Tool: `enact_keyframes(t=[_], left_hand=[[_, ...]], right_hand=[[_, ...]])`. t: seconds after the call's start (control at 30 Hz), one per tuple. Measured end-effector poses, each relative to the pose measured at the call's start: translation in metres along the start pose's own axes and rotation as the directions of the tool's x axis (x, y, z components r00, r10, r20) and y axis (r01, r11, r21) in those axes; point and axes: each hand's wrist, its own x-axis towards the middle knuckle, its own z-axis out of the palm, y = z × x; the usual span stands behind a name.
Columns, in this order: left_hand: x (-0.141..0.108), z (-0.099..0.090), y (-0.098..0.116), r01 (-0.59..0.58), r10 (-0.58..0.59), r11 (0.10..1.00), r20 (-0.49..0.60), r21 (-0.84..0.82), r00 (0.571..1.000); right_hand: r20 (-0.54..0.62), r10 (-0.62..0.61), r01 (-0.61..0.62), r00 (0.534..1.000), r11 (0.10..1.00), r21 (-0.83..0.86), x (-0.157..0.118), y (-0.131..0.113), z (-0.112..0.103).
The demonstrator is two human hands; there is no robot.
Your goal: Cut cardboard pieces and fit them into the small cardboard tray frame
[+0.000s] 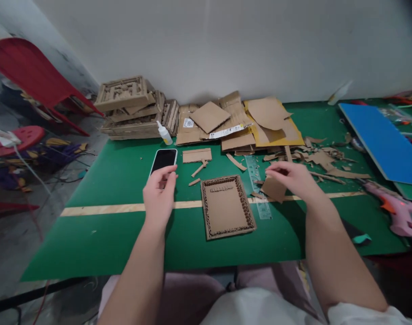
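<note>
Pale grey walls (226,49) meet behind a green worktable (107,243), which a light wooden strip (104,209) crosses from side to side. Off the table's left end, a red plastic chair (33,72) and a red stool (26,133) stand over a cluttered floor.

Between the two hands, nearer the table's front edge, lies the shallow cardboard tray (226,210), flat and open upward, its raised rim showing corrugated edges; a short corrugated strip (221,188) sits inside, near the far side.

The left hand (159,192) is raised over the near end of a smartphone (165,158), thumb and index finger drawn close and the others curled; whether anything is pinched there, I cannot tell. The right hand (289,177) hovers above a cardboard piece (274,188), thumb and fingertips pressed together, and again it is unclear whether they hold something small. That piece partly covers a clear plastic ruler (264,211).

Beyond the phone stands a white glue bottle (164,133), beside a pile of layered cardboard panels (124,110). Flat cardboard sheets (210,117) and a yellow-edged envelope (295,133) lie along the wall. Torn scraps (322,160) spread to the right, toward a blue board (381,142) and a pink hot glue gun (402,214).
</note>
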Motion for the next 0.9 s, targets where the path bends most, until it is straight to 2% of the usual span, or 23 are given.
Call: enact_keyframes(t=[0.03,0.1,0.17,0.27,0.47,0.53,0.57,0.63,0.67,0.73,0.8,0.9], left_hand=[[0.001,-0.002,-0.001,0.005,-0.005,1.0,-0.017,-0.011,1.0],[0.003,-0.003,-0.002,0.009,-0.011,0.999,-0.034,-0.035,0.999],[0.002,-0.002,-0.002,0.019,-0.02,0.999,-0.025,-0.048,0.999],[0.0,0.003,-0.003,0.035,-0.035,0.999,0.004,-0.029,0.999],[-0.001,0.005,-0.003,0.025,-0.025,1.0,0.028,-0.001,0.999],[-0.001,0.005,-0.003,0.02,-0.02,1.0,0.027,-0.002,0.999],[0.0,0.005,-0.004,0.019,-0.019,1.0,0.026,0.0,0.999],[0.0,0.004,-0.004,0.019,-0.019,1.0,0.025,0.005,1.0],[0.0,0.004,-0.005,0.018,-0.018,1.0,0.025,0.003,1.0],[0.0,0.005,-0.005,0.012,-0.012,1.0,0.027,-0.002,1.0],[0.0,0.006,-0.006,0.001,-0.001,1.0,0.032,0.004,0.999],[-0.002,0.007,-0.006,-0.012,0.011,1.0,0.036,0.029,0.999]], right_hand=[[0.131,0.009,-0.008,0.991,1.0,-0.008,-0.002,0.0,0.001],[0.331,0.019,-0.016,0.943,1.0,-0.012,-0.006,-0.002,0.005],[0.429,-0.009,0.03,0.903,0.999,-0.04,-0.01,-0.006,0.01],[0.444,-0.049,0.128,0.895,0.98,-0.15,-0.013,-0.012,0.016],[0.431,-0.057,0.16,0.901,0.965,-0.206,-0.016,-0.021,0.019],[0.38,-0.069,0.142,0.922,0.976,-0.166,-0.017,-0.021,0.017],[0.318,-0.076,0.121,0.945,0.985,-0.126,-0.017,-0.021,0.015],[0.106,-0.07,0.072,0.992,0.997,-0.016,-0.017,-0.021,0.013],[-0.024,-0.05,0.051,0.998,0.998,0.034,-0.017,-0.021,0.012],[-0.226,0.004,0.02,0.974,0.994,0.104,-0.017,-0.02,0.011],[-0.284,0.05,-0.009,0.957,0.99,0.144,-0.017,-0.019,0.011],[-0.242,0.096,-0.049,0.965,0.98,0.195,-0.017,-0.021,0.01]])
